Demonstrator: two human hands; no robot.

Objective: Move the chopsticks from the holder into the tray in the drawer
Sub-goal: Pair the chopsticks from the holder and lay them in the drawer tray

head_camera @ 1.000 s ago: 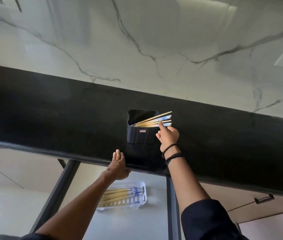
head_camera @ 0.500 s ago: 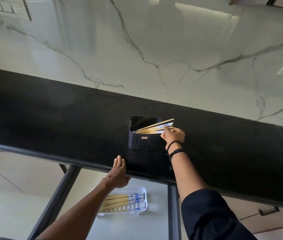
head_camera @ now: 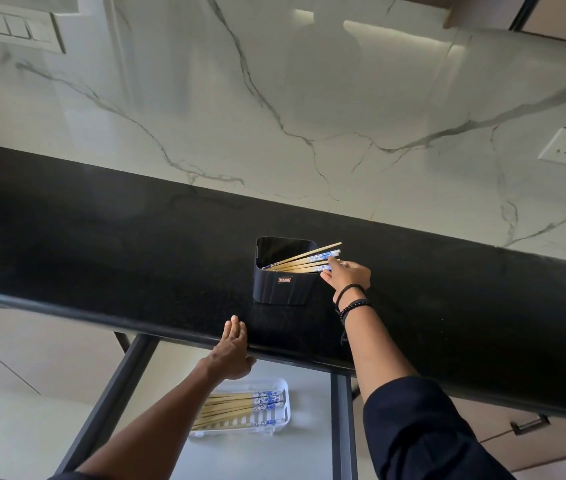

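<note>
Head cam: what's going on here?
A person is moving chopsticks from the counter to the drawer. The right hand reaches to the patterned ends of the chopsticks leaning in the black holder on the dark counter; its fingertips are on them, but a firm pinch is hard to confirm. The left hand rests flat on the counter's front edge. Below, the white tray in the open drawer holds a bundle of chopsticks.

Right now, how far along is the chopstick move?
Done: a batch of chopsticks lies in the tray in the open drawer. In hand: the right hand is at the blue ends of the remaining chopsticks in the holder, grip unclear. Left: moving those several. The left hand rests on the counter.
</note>
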